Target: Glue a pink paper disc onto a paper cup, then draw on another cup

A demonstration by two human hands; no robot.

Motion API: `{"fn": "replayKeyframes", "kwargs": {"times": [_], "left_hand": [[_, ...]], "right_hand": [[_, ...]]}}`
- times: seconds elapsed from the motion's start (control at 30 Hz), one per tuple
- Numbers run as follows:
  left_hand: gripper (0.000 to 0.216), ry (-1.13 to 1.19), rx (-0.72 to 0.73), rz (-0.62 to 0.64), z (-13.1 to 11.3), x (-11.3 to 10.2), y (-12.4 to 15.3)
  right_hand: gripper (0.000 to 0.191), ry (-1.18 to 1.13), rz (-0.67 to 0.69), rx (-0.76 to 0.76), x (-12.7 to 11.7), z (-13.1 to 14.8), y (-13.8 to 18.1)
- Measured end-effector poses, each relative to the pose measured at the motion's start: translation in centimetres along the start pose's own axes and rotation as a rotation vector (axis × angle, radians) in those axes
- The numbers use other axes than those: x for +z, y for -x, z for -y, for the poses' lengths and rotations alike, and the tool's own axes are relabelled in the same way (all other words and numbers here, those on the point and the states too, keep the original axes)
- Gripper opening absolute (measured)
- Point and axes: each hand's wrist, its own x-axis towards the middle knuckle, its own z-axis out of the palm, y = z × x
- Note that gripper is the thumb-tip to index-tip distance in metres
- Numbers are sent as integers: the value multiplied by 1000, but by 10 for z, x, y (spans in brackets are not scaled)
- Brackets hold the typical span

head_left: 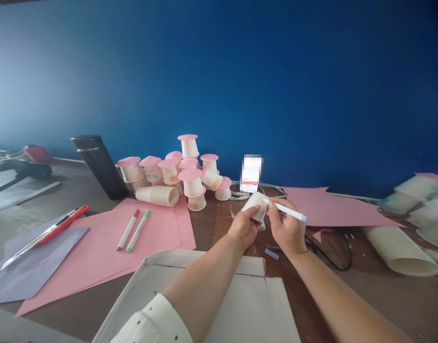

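Bare bench (208, 229) separates pink sheets (157, 228) from the left hand (245, 226), gripping a raised paper cup (255, 206); the right hand (286, 229) pinches a marker (288, 209) against it. Nested cups (157, 196) lie sideways, farther left.

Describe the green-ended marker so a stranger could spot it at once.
Find the tall black flask near the blue wall. Closer to you are pink sheets. The green-ended marker lies slanted on them, white-barrelled, just right of a similar marker whose ends are maroon, not green.
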Motion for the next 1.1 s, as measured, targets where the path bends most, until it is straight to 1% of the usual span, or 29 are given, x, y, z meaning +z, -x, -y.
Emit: {"fn": "replayKeyframes", "kwargs": {"times": [0.37,0.67,0.9,1.1], "left_hand": [[16,18,-25,-10,-1,0,1],[18,40,-42,18,-1,-2,0],[16,49,-49,-5,-2,-1,1],[16,54,-53,-1,-3,-2,0]], "right_hand": [[16,2,0,-6,0,-1,0],[16,5,-10,-10,0,-1,0],[17,18,-10,2,0,-1,0],[17,24,-17,9,0,1,0]]}}
